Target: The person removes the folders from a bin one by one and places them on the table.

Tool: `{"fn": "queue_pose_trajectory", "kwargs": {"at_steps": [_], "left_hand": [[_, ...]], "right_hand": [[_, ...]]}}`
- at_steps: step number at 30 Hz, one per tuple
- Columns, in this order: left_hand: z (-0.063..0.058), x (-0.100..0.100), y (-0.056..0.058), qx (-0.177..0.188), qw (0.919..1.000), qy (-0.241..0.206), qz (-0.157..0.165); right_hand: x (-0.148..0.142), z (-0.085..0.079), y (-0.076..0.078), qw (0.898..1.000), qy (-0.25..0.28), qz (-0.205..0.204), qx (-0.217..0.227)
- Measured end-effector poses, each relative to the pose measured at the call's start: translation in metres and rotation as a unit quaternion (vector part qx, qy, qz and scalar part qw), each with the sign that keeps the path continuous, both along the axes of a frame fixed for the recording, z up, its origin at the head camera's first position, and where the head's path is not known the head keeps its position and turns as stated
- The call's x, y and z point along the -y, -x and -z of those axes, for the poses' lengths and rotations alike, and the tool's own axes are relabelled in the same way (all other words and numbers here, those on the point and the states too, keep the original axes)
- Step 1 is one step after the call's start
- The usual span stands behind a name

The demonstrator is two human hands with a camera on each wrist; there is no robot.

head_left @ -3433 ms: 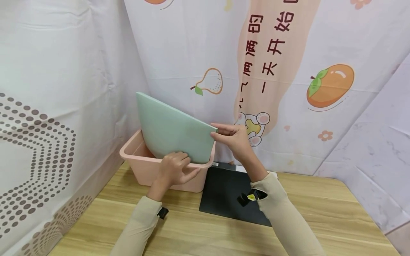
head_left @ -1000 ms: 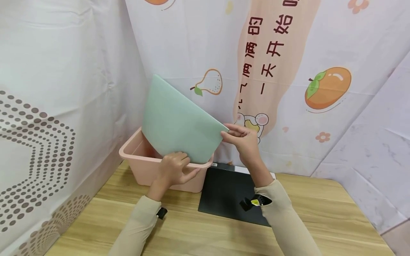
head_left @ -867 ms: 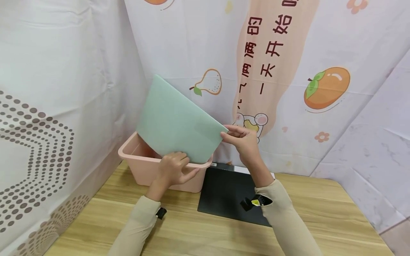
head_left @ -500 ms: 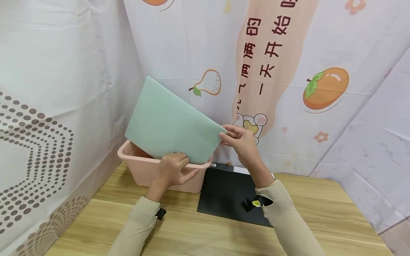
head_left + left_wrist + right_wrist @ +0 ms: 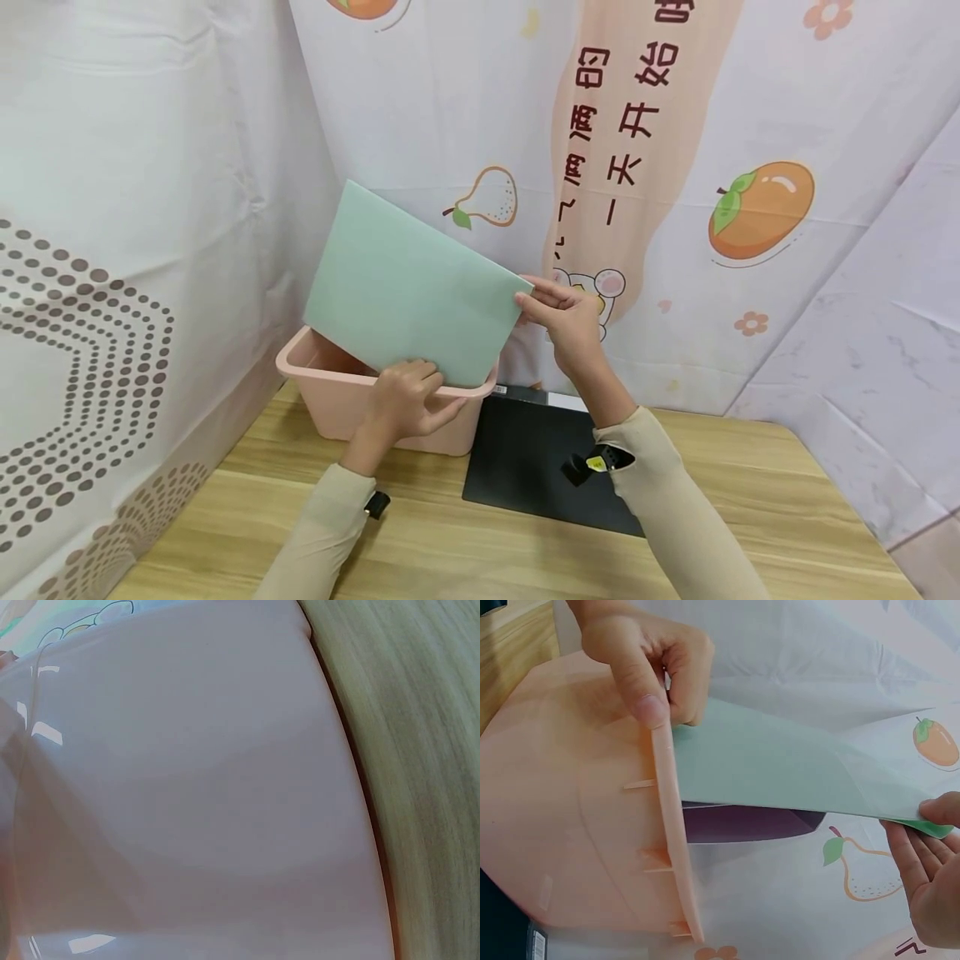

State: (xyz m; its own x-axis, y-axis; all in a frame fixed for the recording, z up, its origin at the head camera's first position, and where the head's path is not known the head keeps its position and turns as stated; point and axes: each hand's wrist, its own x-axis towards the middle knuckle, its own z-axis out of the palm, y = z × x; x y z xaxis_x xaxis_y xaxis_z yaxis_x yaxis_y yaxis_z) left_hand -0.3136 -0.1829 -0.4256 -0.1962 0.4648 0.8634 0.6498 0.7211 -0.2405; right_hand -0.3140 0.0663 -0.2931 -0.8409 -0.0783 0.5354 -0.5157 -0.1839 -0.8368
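Observation:
A thin mint-green folder [image 5: 408,292] stands slanted in the pink plastic bin [image 5: 330,400], most of it above the rim. My right hand [image 5: 566,321] pinches the folder's upper right corner between thumb and fingers, also seen with the green sheet [image 5: 780,761] in the right wrist view. The left hand [image 5: 405,400] grips the bin's front rim, its thumb outside and fingers curled over the edge. In the right wrist view a dark purple flat item [image 5: 750,823] sticks out of the bin beside the folder. The folder's lower edge is hidden inside.
A black flat panel [image 5: 532,458] lies on the wooden table [image 5: 427,533] to the right of the bin, partly under the right forearm. Behind it are a dark strip and a white strip along the wall. Printed cloth [image 5: 435,100] hangs close behind the bin.
The folder's left end has risen from deeper in the bin and swung to show its broad face. My right hand has moved right and, lately, slightly up. The left hand stays on the rim.

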Motion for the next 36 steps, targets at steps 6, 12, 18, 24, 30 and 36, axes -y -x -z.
{"fn": "queue_pose_trajectory", "kwargs": {"at_steps": [6, 12, 18, 24, 30, 36], "left_hand": [[0.001, -0.003, 0.000, -0.003, 1.0000, -0.007, 0.003], [0.001, -0.004, -0.001, -0.004, 1.0000, -0.004, 0.000], [0.000, -0.003, -0.002, 0.004, 0.9999, -0.002, -0.012], [0.001, -0.001, -0.003, 0.008, 0.9998, -0.001, -0.016], [0.001, -0.001, -0.002, 0.003, 1.0000, -0.002, -0.009], [-0.001, -0.002, -0.001, 0.002, 1.0000, -0.003, -0.005]], "right_hand": [[0.001, -0.007, 0.003, 0.999, 0.019, 0.021, -0.022], [0.000, -0.024, 0.004, 0.998, 0.041, 0.024, -0.040], [-0.004, -0.040, 0.000, 0.995, 0.063, 0.030, -0.067], [-0.007, -0.049, -0.004, 0.993, 0.073, 0.036, -0.083], [-0.008, -0.057, -0.009, 0.992, 0.079, 0.040, -0.095], [-0.008, -0.058, -0.012, 0.991, 0.073, 0.024, -0.109]]}}
